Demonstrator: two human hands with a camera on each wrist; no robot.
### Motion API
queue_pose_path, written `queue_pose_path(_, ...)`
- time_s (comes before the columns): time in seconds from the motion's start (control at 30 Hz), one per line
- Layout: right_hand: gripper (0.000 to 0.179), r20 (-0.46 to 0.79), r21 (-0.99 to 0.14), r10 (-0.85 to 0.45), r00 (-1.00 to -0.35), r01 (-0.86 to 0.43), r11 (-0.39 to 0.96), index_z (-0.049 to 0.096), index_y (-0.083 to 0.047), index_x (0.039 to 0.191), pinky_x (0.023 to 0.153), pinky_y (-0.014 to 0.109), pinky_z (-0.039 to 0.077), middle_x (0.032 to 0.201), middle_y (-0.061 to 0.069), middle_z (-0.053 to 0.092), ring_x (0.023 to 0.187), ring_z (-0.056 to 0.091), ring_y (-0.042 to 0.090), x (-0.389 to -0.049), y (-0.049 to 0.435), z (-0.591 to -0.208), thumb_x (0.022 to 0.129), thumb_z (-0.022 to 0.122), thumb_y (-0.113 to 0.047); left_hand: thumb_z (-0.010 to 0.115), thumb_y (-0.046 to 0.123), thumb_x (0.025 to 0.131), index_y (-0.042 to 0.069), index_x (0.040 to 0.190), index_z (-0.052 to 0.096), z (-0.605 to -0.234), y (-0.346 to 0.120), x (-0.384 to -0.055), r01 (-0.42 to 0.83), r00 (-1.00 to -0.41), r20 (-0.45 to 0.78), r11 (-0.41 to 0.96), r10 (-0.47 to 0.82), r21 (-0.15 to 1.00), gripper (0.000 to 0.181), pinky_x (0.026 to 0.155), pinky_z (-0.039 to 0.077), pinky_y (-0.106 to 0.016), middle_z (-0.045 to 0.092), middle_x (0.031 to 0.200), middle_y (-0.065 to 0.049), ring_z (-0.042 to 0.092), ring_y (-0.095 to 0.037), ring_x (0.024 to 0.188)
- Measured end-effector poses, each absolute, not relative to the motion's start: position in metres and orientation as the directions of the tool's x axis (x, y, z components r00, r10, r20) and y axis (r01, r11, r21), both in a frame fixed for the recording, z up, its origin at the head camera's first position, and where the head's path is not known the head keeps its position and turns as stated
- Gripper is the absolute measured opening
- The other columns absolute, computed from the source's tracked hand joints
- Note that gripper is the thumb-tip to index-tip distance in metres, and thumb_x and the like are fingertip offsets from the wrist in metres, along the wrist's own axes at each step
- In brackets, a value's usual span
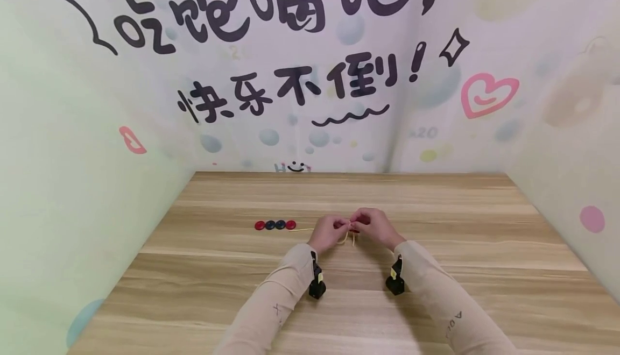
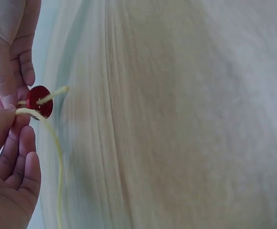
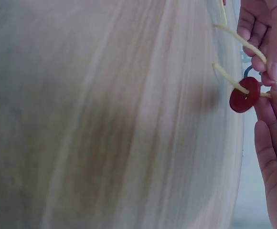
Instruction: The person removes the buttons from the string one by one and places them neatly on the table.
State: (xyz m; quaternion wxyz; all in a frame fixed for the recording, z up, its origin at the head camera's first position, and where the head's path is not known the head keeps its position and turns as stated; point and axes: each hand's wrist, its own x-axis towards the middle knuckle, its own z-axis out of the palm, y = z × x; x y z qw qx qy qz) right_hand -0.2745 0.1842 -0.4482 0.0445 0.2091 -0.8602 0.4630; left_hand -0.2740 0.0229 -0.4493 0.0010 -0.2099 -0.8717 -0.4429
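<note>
My left hand pinches a yellow string between thumb and fingertips, and a length of it trails down toward the table. Right beside it, my right hand pinches the string close behind a round red button. The string passes through the button, and a short end sticks out of its face. Thumbs and fingertips of both hands nearly meet at the button in the left wrist view. The fingertips partly hide the string behind the button.
A row of red and dark blue buttons lies on the wooden table, left of the hands. A piece of the yellow string runs from the left hand toward that row. Printed walls stand behind the table and at both sides.
</note>
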Motion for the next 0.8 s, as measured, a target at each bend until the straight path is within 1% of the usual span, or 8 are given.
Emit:
queue_pose_path(0.2,0.004,0.257,-0.771,-0.284,-0.924,-0.373,0.517,0.063,0.0,0.081,0.068,0.026,0.048,0.081,0.007,0.064,0.075,0.059,0.017,-0.274,0.187,-0.452,0.078,0.065,-0.002,0.06,0.017,0.085,0.005,0.087,0.069,-0.448,0.021,-0.277,0.349,-0.918,0.177,0.508,0.355,0.788,0.015,0.064,0.043,-0.019,0.066,0.081,-0.001,0.055,-0.007,0.072)
queue_pose_path(0.37,0.004,0.208,-0.772,-0.286,-0.935,-0.336,0.54,0.063,-0.002,0.082,0.066,0.026,0.047,0.08,0.005,0.063,0.072,0.057,0.014,-0.272,0.192,-0.454,0.078,0.065,-0.003,0.06,0.016,0.084,0.004,0.086,0.068,-0.446,0.019,-0.278,0.33,-0.926,0.171,0.499,0.337,0.802,0.014,0.062,0.043,-0.019,0.065,0.079,-0.002,0.055,-0.007,0.07)
queue_pose_path(0.57,0.004,0.178,-0.747,-0.322,-0.93,-0.341,0.57,0.064,-0.003,0.081,0.062,0.025,0.045,0.08,0.003,0.062,0.071,0.054,0.013,-0.271,0.194,-0.454,0.081,0.063,-0.007,0.06,0.013,0.084,0.002,0.086,0.067,-0.439,0.02,-0.275,0.345,-0.926,0.213,0.473,0.312,0.811,0.013,0.061,0.043,-0.018,0.064,0.077,-0.004,0.054,-0.007,0.067)
queue_pose_path(0.67,0.004,0.174,-0.748,-0.335,-0.926,-0.345,0.567,0.064,-0.003,0.081,0.064,0.026,0.045,0.082,0.004,0.063,0.073,0.055,0.013,-0.27,0.192,-0.454,0.081,0.063,-0.007,0.06,0.013,0.084,0.002,0.086,0.067,-0.436,0.021,-0.274,0.35,-0.925,0.225,0.453,0.306,0.82,0.013,0.061,0.044,-0.019,0.064,0.078,-0.004,0.054,-0.007,0.068)
queue_pose_path(0.8,0.006,0.196,-0.748,-0.334,-0.922,-0.361,0.557,0.065,-0.002,0.084,0.065,0.025,0.046,0.084,0.006,0.064,0.076,0.057,0.015,-0.272,0.191,-0.457,0.082,0.062,-0.006,0.06,0.015,0.085,0.003,0.087,0.067,-0.435,0.023,-0.274,0.359,-0.92,0.236,0.428,0.315,0.83,0.014,0.062,0.044,-0.019,0.065,0.08,-0.004,0.055,-0.007,0.069)
